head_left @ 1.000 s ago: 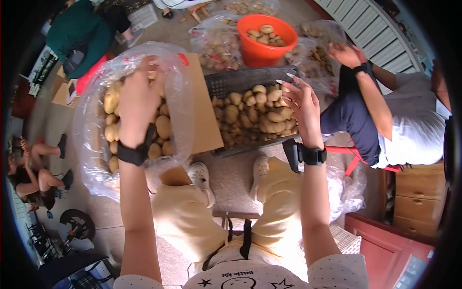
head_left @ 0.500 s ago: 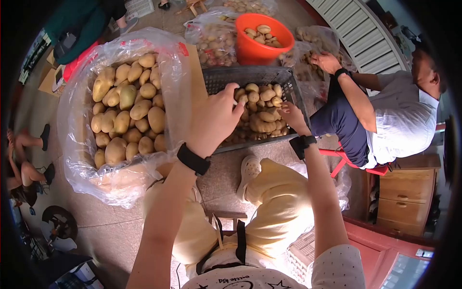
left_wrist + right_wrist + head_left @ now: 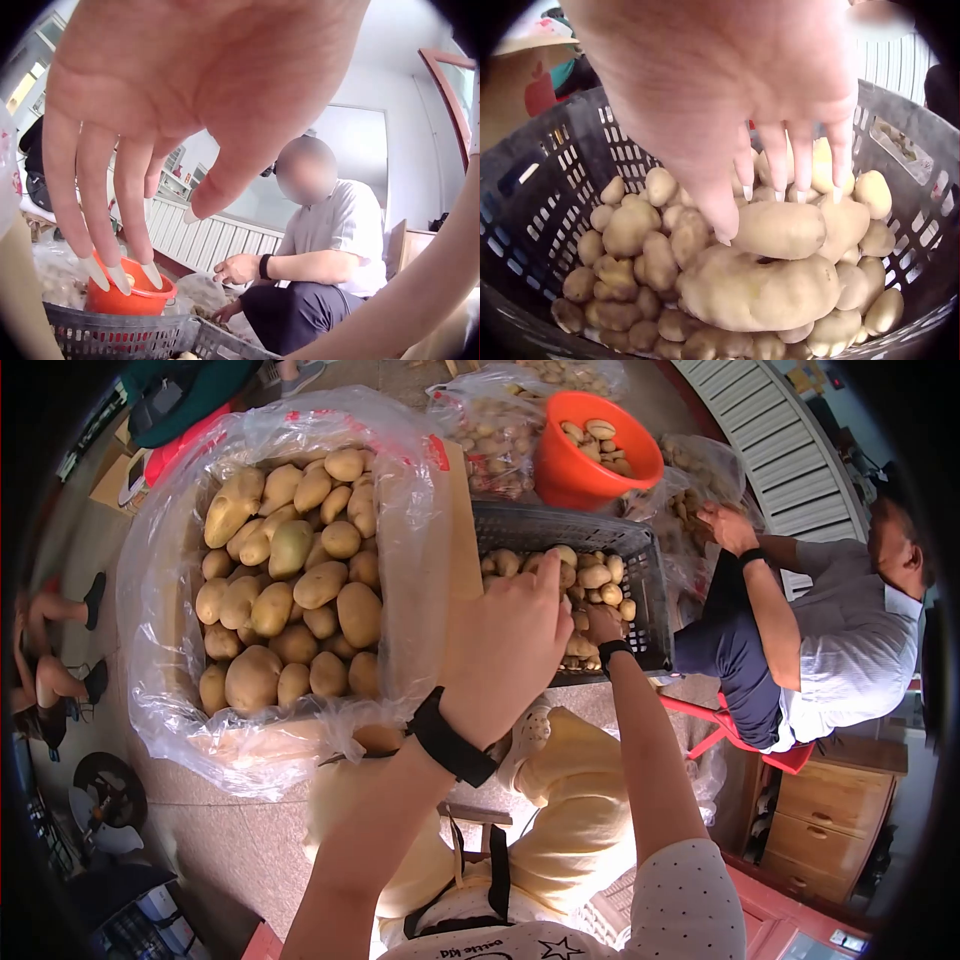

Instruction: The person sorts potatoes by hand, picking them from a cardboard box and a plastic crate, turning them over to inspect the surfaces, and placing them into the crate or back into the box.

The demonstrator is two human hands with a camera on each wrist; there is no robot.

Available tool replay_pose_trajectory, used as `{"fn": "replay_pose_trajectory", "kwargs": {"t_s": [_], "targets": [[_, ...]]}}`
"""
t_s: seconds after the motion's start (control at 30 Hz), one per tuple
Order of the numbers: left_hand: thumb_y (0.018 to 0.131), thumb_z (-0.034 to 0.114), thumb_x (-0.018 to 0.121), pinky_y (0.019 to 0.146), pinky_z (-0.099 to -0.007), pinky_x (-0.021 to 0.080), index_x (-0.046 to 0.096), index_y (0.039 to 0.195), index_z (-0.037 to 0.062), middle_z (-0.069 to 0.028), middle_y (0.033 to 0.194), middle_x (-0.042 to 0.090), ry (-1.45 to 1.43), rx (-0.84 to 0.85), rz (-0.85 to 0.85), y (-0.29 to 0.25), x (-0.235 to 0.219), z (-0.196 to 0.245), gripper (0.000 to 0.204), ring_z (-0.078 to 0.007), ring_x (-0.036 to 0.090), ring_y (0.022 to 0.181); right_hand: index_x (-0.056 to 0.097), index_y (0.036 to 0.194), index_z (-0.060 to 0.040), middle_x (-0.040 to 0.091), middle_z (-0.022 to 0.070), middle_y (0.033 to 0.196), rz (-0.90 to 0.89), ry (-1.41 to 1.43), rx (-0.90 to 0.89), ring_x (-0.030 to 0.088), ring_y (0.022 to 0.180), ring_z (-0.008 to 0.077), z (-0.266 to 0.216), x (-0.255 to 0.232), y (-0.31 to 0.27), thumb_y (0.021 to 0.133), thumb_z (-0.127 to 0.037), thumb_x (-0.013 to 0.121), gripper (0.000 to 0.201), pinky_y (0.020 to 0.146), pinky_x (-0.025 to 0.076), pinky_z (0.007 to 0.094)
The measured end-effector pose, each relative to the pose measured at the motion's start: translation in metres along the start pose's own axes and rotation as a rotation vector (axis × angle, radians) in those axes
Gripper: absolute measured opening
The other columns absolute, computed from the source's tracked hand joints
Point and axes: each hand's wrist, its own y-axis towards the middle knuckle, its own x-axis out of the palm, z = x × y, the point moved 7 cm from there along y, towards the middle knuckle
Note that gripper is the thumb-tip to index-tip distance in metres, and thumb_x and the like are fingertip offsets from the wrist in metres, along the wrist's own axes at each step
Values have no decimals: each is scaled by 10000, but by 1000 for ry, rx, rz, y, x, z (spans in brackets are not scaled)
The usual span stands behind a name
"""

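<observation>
My left hand (image 3: 510,645) is over the left part of the black crate (image 3: 655,600). In the left wrist view, that hand (image 3: 187,97) has its fingers spread and nothing in it. My right hand (image 3: 603,626) reaches down into the crate among potatoes. The right wrist view shows that hand (image 3: 735,90) with fingers extended down behind an oblong potato (image 3: 780,229) and the thumb tip at its left end; no curled grip shows. A large lumpy potato (image 3: 757,292) lies just below it.
Left of the crate stands a plastic-lined box (image 3: 415,560) of larger potatoes. An orange bucket (image 3: 590,470) and bags of potatoes (image 3: 495,435) are behind the crate. A seated person (image 3: 840,620) is at the right, close to the crate.
My left hand has gone from the lined box to over the crate. My right hand has lowered into the crate among the potatoes. The view has shifted, too.
</observation>
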Motion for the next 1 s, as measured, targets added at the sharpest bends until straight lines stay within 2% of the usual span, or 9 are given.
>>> {"fn": "replay_pose_trajectory", "kwargs": {"t_s": [0.17,0.3,0.47,0.57,0.63,0.77,0.87,0.93,1.0], "targets": [[885,188,557,700,-423,498,465,1262,32,-134,846,647,12,0,10,2,-4,-3,418,-296,629,820,544,1205,-192,609,55,1175,-20,-66,70,539,1163,254,13,31,17,870,-155,579,339,944,400,572],[892,188,545,717,-423,497,466,1255,10,-136,865,645,6,-20,-28,2,-2,-4,412,-306,627,824,632,1117,-219,637,27,1132,-7,-232,155,467,1211,215,-1,19,18,897,-247,511,253,989,323,542],[892,181,544,720,-423,495,468,1256,9,-137,863,642,-4,-16,-41,3,-2,0,410,-311,622,840,623,1131,-218,623,21,1155,-46,-322,164,434,1220,218,-3,23,19,850,-210,557,288,995,296,518],[891,169,547,716,-424,500,469,1255,24,-128,900,633,-21,43,59,5,-6,6,399,-306,620,837,604,1149,-217,590,29,1199,60,-266,123,418,1234,230,2,33,20,819,-210,590,331,993,292,518],[889,152,545,709,-425,505,469,1250,40,-126,954,619,-68,84,264,7,-20,14,386,-309,620,834,585,1166,-202,563,43,1227,227,-192,126,407,1241,246,14,46,33,777,-265,661,401,994,292,521],[861,88,536,694,-416,505,468,1246,41,-133,967,597,-129,147,359,12,-42,29,394,-305,618,830,568,1203,-168,580,70,1198,24,-48,137,409,1243,287,0,4,13,710,-399,754,575,971,313,543],[783,15,524,688,-410,497,535,1168,35,-133,960,600,-339,293,373,12,-56,43,386,-305,611,813,563,1216,-170,603,73,1189,179,125,69,461,1204,314,-2,-25,-1,724,-414,739,577,972,291,591],[697,-28,508,680,-401,497,603,1038,30,-123,958,608,-328,650,551,0,-75,68,359,-308,595,766,545,1244,-113,623,93,1162,123,227,120,544,1126,291,-16,-61,-23,764,-338,741,565,961,370,534],[664,-22,523,662,-383,498,633,906,13,-124,900,626,-416,694,550,-6,-82,86,268,-301,593,721,538,1250,-96,625,98,1154,108,404,82,554,1112,279,-40,-88,-49,772,-317,739,564,949,389,505]]}}
